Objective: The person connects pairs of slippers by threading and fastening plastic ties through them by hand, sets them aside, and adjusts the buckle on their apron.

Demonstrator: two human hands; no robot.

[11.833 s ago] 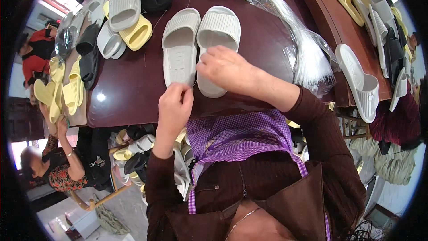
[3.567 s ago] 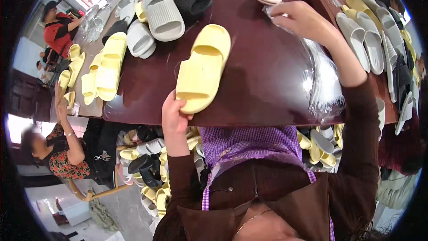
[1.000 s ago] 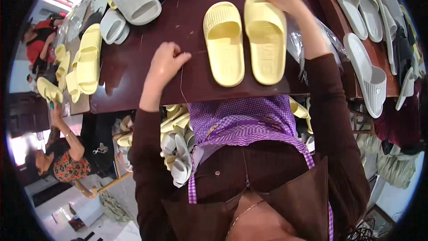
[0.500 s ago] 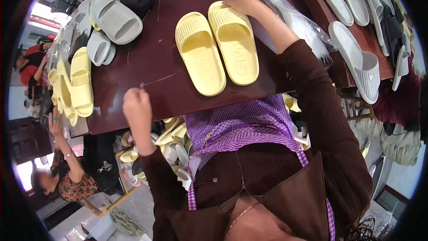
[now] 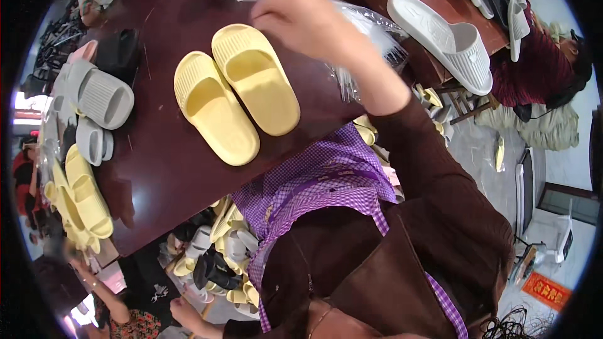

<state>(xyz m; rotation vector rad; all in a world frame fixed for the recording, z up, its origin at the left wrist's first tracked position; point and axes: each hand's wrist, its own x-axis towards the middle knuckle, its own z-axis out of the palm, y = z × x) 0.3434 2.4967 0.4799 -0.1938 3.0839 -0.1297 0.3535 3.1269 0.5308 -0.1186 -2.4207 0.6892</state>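
A pair of yellow slide slippers lies side by side on the dark red table, toes pointing away from me. My right hand (image 5: 314, 25) is above the table, just beyond the toe of the right yellow slipper (image 5: 257, 78). Its fingers look curled but are smeared by motion, and nothing shows in them. The left yellow slipper (image 5: 217, 110) has neither hand on it. Low at the left, off the table, my left hand (image 5: 185, 314) is closed in a fist with nothing visible in it. Clear plastic bags (image 5: 370, 19) lie beyond my right hand.
Grey slippers (image 5: 103, 94) and yellow slippers (image 5: 88, 191) line the table's left side. A grey slipper (image 5: 443, 41) rests on the reddish surface at right. Below the table edge is a heap of mixed slippers (image 5: 229, 251). Another person's arm (image 5: 103, 289) shows at lower left.
My right hand has let go of the right slipper's toe and lifted off. My left hand has dropped from the table edge toward me. The whole view has turned and shifted.
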